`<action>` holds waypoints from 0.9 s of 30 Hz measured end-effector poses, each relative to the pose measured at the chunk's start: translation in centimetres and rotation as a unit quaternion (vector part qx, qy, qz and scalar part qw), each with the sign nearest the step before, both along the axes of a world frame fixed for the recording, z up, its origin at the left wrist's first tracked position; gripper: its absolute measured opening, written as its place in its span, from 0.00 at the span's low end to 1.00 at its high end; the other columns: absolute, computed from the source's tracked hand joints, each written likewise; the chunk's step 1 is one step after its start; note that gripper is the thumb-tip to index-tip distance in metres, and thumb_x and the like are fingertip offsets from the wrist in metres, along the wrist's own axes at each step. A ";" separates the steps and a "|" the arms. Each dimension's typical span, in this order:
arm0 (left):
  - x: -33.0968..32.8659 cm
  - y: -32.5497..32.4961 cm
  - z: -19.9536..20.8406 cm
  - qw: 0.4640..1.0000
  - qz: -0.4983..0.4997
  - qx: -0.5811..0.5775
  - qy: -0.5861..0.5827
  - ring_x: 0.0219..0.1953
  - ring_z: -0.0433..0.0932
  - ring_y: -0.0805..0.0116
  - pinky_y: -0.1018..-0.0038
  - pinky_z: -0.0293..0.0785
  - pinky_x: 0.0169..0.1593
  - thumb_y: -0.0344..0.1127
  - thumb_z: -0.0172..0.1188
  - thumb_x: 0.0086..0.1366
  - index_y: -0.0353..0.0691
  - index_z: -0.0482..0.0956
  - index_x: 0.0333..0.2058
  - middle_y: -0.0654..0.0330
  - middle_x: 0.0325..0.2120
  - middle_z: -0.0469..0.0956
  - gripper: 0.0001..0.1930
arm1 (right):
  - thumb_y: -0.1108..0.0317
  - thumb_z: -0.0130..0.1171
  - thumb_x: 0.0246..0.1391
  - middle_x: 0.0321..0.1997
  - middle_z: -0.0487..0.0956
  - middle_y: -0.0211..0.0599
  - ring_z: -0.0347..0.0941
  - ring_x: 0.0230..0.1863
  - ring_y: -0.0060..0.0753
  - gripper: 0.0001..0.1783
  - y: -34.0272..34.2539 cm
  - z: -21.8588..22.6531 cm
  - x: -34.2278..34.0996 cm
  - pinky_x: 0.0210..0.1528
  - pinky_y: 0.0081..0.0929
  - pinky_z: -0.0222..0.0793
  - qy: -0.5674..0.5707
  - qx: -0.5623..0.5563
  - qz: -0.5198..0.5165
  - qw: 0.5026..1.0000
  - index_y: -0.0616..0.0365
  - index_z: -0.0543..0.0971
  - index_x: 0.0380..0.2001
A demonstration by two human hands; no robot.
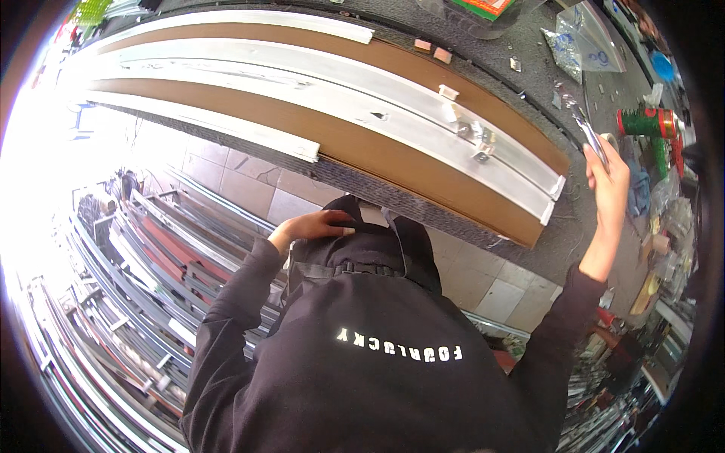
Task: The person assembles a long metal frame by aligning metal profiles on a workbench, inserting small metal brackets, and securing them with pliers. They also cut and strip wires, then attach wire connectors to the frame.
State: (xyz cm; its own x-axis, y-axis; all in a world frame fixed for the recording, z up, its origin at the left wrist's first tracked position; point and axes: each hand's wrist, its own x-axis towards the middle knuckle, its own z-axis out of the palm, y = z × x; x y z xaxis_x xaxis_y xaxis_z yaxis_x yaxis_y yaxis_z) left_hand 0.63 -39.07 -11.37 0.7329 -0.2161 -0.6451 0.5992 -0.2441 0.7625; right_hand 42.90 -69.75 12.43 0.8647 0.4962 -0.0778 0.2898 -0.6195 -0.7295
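My right hand [609, 180] is closed round a slim, shiny silver hand tool [589, 136], whose far end points up and left over the grey bench top. Its exact kind is hard to make out. Down at my lap, my left hand [313, 227] lies on the black clothing with its fingers stretched out and nothing visible in them. Ahead of me are long white profiles [423, 143] on a brown board [521, 226]. Small metal and clear fittings [481, 143] sit on the profiles near their right end.
A shorter white strip [249, 124] lies along the board's near edge. To the right are a green spool [643, 122], a clear plastic bag [596, 41] and a blue cloth [639, 192]. Many metal bars [136, 287] lie below at the left. Glare hides the far left.
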 end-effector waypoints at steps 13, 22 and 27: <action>4.8 3.6 -8.4 0.984 -0.126 0.006 -0.125 0.48 0.79 0.57 0.66 0.77 0.50 0.45 0.52 0.70 0.44 0.74 0.55 0.53 0.50 0.78 0.19 | 0.64 0.67 0.55 0.43 0.84 0.39 0.77 0.39 0.30 0.20 2.5 -3.7 -0.8 0.49 0.25 0.70 -0.173 -0.162 -0.029 0.971 0.64 0.81 0.49; -0.8 13.6 -5.0 0.953 -0.034 -0.096 0.286 0.40 0.81 0.67 0.70 0.82 0.40 0.59 0.49 0.69 0.43 0.75 0.54 0.49 0.46 0.79 0.28 | 0.53 0.57 0.62 0.40 0.84 0.44 0.80 0.43 0.35 0.22 -5.0 -0.5 -21.9 0.50 0.33 0.72 0.422 0.071 0.141 0.893 0.66 0.83 0.38; -6.6 14.4 -5.8 0.988 -0.051 -0.084 0.121 0.42 0.79 0.72 0.76 0.76 0.46 0.55 0.49 0.73 0.39 0.66 0.61 0.60 0.43 0.79 0.29 | 0.48 0.51 0.67 0.53 0.78 0.52 0.77 0.47 0.48 0.27 -2.7 -21.6 -35.8 0.50 0.36 0.69 0.299 -0.087 -0.150 0.938 0.62 0.69 0.54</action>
State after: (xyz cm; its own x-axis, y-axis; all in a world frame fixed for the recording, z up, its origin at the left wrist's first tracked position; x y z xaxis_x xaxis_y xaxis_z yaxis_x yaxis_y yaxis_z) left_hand -5.93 -24.66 -17.14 0.5312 -0.3992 -0.7473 0.7471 -0.1953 0.6354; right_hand 7.09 -72.43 -9.16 0.7389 0.1718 -0.6516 -0.3464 -0.7326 -0.5859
